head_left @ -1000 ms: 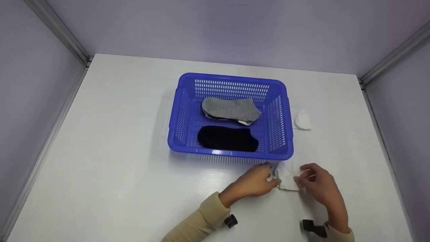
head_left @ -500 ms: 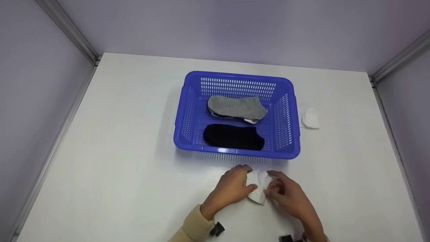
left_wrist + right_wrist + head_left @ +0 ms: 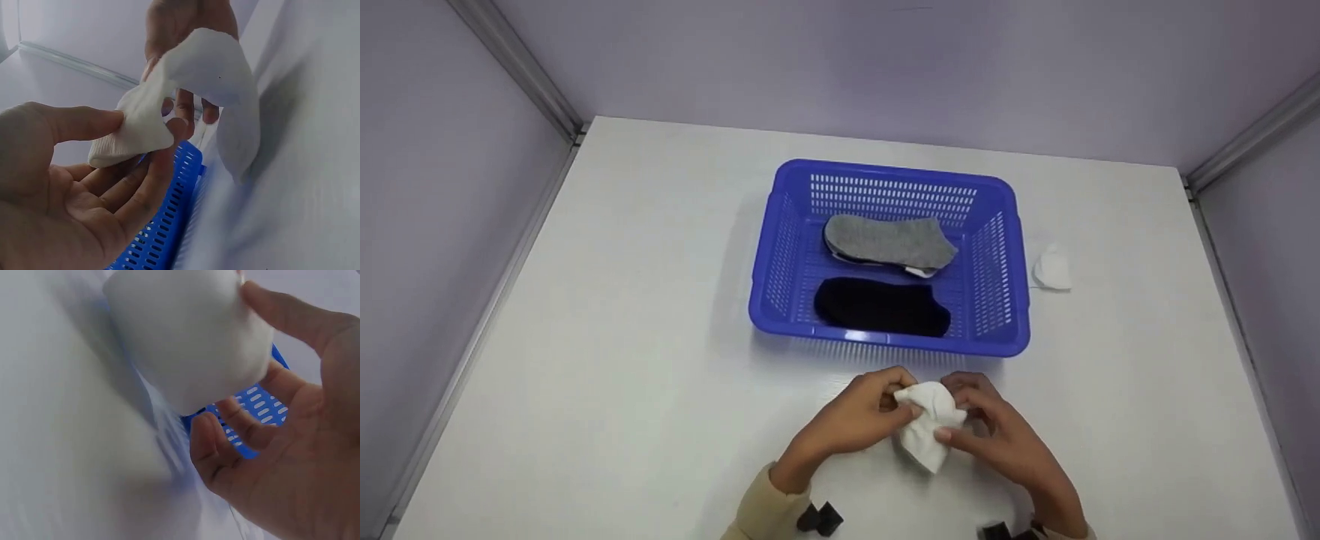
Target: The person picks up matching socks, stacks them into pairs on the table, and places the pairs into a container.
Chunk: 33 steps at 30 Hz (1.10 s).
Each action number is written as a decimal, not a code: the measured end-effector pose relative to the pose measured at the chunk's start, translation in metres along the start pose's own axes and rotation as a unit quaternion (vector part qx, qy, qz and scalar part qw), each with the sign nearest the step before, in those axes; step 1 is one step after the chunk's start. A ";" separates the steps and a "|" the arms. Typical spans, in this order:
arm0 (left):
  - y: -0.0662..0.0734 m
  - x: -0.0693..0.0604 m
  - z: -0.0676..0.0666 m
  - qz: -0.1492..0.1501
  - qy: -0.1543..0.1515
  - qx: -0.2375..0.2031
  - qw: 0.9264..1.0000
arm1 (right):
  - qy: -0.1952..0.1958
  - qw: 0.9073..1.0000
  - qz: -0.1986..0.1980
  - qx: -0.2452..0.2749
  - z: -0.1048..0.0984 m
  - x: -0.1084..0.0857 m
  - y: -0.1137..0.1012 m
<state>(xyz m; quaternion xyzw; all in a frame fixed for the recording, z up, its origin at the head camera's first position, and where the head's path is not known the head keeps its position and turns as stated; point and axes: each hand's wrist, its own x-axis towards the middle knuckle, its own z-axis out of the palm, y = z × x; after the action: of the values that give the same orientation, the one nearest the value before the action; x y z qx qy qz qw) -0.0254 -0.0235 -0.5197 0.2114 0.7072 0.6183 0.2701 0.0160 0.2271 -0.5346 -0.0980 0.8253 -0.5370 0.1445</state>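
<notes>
A white sock [image 3: 926,435] is held between both hands in front of the basket, lifted off the table. My left hand [image 3: 859,412] pinches its ribbed cuff between thumb and fingers, as the left wrist view shows on the sock [image 3: 140,121]. On the other side, my right hand [image 3: 997,431] grips the sock with thumb and curled fingers. The sock's toe end droops below the hands. In the right wrist view the sock [image 3: 185,332] hides part of the right fingers.
A blue plastic basket [image 3: 885,339] stands just beyond the hands. Inside lie grey socks [image 3: 892,241] and a black sock [image 3: 881,306]. Another white sock [image 3: 1053,268] lies on the white table right of the basket. Walls enclose the table's back and sides.
Both hands have moved left with the white sock and raised it off the table. The sock, flat before, is now bunched and drooping. The basket and its socks are unchanged.
</notes>
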 end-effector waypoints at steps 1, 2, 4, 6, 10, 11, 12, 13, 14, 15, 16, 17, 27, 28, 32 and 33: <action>0.001 -0.001 -0.002 -0.002 0.002 -0.015 1.000 | -0.010 1.000 -0.007 0.011 0.000 0.000 0.000; 0.001 -0.003 -0.004 -0.004 0.005 -0.030 1.000 | -0.020 0.999 -0.017 0.021 0.000 0.000 0.001; 0.001 -0.006 -0.009 -0.014 0.013 -0.059 0.998 | -0.041 0.998 -0.026 0.043 -0.001 0.000 0.002; 0.000 -0.009 -0.014 -0.025 0.020 -0.098 0.995 | -0.062 0.995 -0.022 0.074 -0.003 0.000 0.004; -0.006 -0.016 -0.023 -0.043 0.053 -0.145 0.987 | -0.096 0.987 -0.017 0.126 -0.007 0.000 0.007; -0.008 -0.018 -0.026 -0.043 0.065 -0.146 0.986 | -0.101 0.985 -0.009 0.140 -0.007 0.001 0.007; -0.010 -0.021 -0.028 -0.044 0.079 -0.142 0.986 | -0.104 0.983 -0.008 0.148 -0.008 0.001 0.007; -0.012 -0.023 -0.030 -0.045 0.093 -0.133 0.986 | -0.104 0.983 -0.001 0.153 -0.008 0.001 0.007; -0.015 -0.025 -0.032 -0.046 0.103 -0.125 0.986 | -0.101 0.982 0.010 0.157 -0.009 0.002 0.007; -0.017 -0.027 -0.033 -0.047 0.112 -0.115 0.986 | -0.097 0.983 0.022 0.157 -0.009 0.003 0.006; -0.020 -0.029 -0.035 -0.048 0.119 -0.104 0.986 | -0.089 0.984 0.034 0.152 -0.009 0.003 0.006; -0.022 -0.031 -0.037 -0.048 0.122 -0.094 0.987 | -0.082 0.986 0.041 0.142 -0.009 0.004 0.005; -0.032 -0.047 -0.048 -0.069 0.167 0.029 0.983 | 0.023 0.987 0.143 0.073 -0.007 0.009 0.002; -0.033 -0.048 -0.049 -0.070 0.173 0.045 0.981 | 0.030 0.986 0.147 0.065 -0.006 0.010 0.002; -0.033 -0.050 -0.046 -0.076 0.198 0.141 0.967 | 0.062 0.986 0.153 0.019 -0.001 0.014 0.002; -0.033 -0.050 -0.045 -0.080 0.201 0.169 0.961 | 0.068 0.986 0.151 0.007 0.001 0.015 0.002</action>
<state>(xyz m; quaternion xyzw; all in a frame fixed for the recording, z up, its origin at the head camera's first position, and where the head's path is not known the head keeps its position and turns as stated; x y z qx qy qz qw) -0.0146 -0.0941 -0.5418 0.0676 0.8560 0.4955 0.1312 0.0025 0.2226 -0.5383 0.0655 0.8350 -0.5197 0.1687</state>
